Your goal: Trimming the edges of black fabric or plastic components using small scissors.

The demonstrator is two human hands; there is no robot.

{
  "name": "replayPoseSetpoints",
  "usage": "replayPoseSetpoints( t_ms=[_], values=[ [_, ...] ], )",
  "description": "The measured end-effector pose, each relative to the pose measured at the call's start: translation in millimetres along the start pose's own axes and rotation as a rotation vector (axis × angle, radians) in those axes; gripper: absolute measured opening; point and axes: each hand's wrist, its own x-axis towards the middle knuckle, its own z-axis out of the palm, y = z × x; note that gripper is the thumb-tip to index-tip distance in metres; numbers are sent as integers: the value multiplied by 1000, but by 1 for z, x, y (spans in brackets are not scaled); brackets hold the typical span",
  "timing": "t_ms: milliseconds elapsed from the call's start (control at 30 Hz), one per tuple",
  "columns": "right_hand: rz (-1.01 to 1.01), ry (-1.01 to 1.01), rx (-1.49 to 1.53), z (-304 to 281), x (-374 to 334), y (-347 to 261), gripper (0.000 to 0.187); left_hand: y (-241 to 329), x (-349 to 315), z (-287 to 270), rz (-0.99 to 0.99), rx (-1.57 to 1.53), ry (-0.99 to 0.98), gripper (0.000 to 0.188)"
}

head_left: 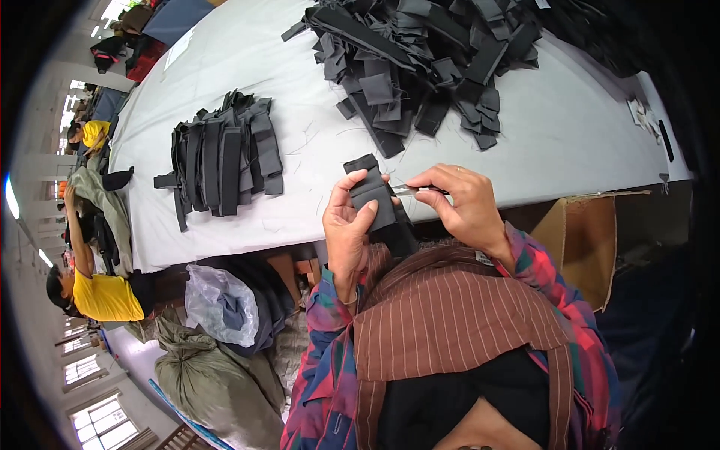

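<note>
My left hand (345,229) grips a folded dark grey fabric piece (373,199) just past the table's near edge, its thumb pressed on the front. In my right hand (466,208) is a pair of small thread snips (403,190) with pale metal blades and dark handles. The blades point left and lie close to the fabric's right edge; whether they touch it I cannot tell. Beyond my hands lies a loose heap of dark strips and pieces (420,64). To the left is a neater stack of similar fabric strips (225,157).
Loose threads are scattered over the white-covered table (495,176). A cardboard box (581,240) stands below its edge at right. At lower left are a clear plastic bag (217,300) and a large olive sack (217,379). Two people in yellow, one nearer (109,294), are at far left.
</note>
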Motion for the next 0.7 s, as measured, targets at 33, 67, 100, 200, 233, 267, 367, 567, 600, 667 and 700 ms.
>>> replayPoseSetpoints(
  t_ms=[33, 67, 100, 200, 233, 267, 367, 567, 600, 667, 700],
  values=[
    [4, -1, 1, 1, 0, 1, 15, -1, -1, 0, -4, 0, 1, 44],
    [-7, 3, -9, 2, 0, 3, 14, -2, -2, 1, -5, 15, -10, 45],
    [-16, 9, -20, 2, 0, 3, 14, -2, -3, 2, -7, 31, -23, 45],
    [3, 1, -23, 2, 0, 4, 13, 0, -5, 5, -35, 18, -29, 44],
    [2, 0, -21, 2, 1, 3, 13, 0, -5, 5, -34, 19, -28, 44],
    [-3, -6, -38, 2, 2, 3, 13, 0, -5, 6, -30, 12, -31, 44],
    [-7, -2, -54, 3, 3, 4, 13, 2, -4, 7, -37, 8, -33, 45],
    [-4, 13, -59, 4, 5, 5, 12, 2, -2, 8, -50, 11, -31, 46],
    [1, 19, -44, 5, 5, 5, 11, 3, -3, 9, -55, 22, -29, 46],
    [-8, 16, -53, 4, 6, 2, 11, 2, -3, 8, -50, 12, -34, 47],
    [-17, 11, -60, 4, 6, 1, 11, 2, -3, 8, -46, 2, -39, 47]
  ],
)
